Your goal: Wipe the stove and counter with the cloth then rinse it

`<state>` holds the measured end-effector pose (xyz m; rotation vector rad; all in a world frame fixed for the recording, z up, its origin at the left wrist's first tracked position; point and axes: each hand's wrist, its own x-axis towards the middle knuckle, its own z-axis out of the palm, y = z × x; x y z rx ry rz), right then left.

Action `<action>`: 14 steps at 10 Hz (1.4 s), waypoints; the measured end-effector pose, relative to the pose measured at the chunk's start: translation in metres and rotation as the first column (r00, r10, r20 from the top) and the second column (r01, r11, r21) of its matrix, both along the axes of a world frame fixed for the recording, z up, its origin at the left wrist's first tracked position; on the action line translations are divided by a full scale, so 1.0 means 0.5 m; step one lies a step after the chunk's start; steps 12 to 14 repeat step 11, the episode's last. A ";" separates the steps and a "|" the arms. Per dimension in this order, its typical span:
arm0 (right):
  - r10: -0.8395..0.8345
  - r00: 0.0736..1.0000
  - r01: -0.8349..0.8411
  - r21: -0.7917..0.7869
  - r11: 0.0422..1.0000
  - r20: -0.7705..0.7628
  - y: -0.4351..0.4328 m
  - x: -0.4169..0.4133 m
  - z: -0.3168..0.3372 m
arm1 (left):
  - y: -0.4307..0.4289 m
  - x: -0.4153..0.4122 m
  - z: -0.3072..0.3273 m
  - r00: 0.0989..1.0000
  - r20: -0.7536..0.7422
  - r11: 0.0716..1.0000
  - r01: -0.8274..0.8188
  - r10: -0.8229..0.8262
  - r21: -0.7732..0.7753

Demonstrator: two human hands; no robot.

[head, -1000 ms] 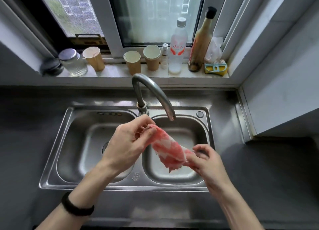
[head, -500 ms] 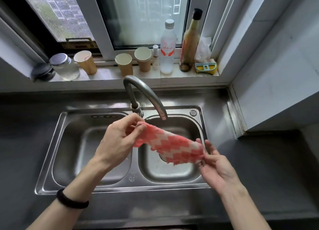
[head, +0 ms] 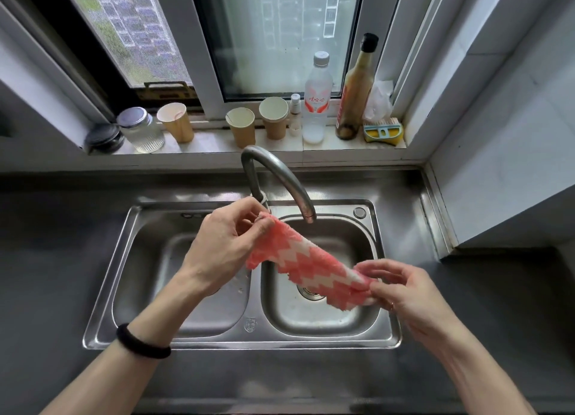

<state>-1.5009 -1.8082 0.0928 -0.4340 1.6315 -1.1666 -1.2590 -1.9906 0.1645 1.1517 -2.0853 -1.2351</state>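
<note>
Gripping opposite ends, left hand (head: 222, 248) and right hand (head: 404, 293) stretch the pink-and-white zigzag cloth (head: 306, 267) above the double-basin steel sink (head: 249, 341).

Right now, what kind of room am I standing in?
Most likely a home kitchen: a steel double sink with a curved tap, and paper cups and bottles on the windowsill.
</note>
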 end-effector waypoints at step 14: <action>0.013 0.796 -0.214 -0.262 0.941 -0.605 -0.374 -0.064 0.285 | -0.092 0.023 -0.028 0.816 -0.272 0.855 -0.450 0.511 0.257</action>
